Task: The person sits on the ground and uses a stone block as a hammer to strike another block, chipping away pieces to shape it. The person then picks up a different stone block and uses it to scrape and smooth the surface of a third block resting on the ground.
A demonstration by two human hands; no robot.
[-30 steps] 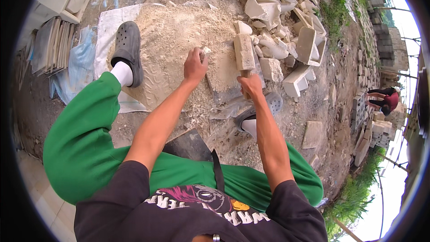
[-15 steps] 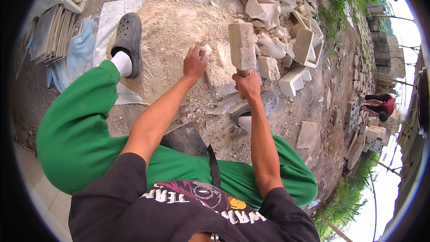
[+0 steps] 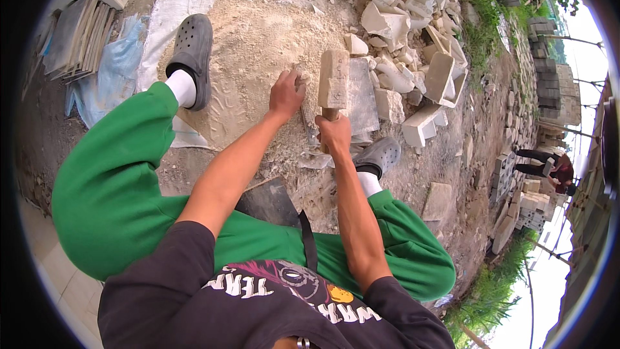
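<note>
My right hand is wrapped round the handle of a mallet with a worn, pale block-shaped head. The head points away from me, over a dusty grey slab on the ground. To its left, my left hand is closed, with its fingers curled round a pale chunk of broken material that they mostly hide. That hand is low over the slab's left side, beside a spread of crushed, sand-coloured material. A small gap separates the mallet head from my left fingers.
Broken pale block pieces are heaped at the far right. A white sheet lies under the crushed material. Flat boards lean at the left, near blue plastic. Another person stands by stacked blocks at the far right.
The mallet has come down and left, closer to my left hand. My left hand has shifted slightly, and its chunk shows less. The other person has straightened up, with a block in hand.
</note>
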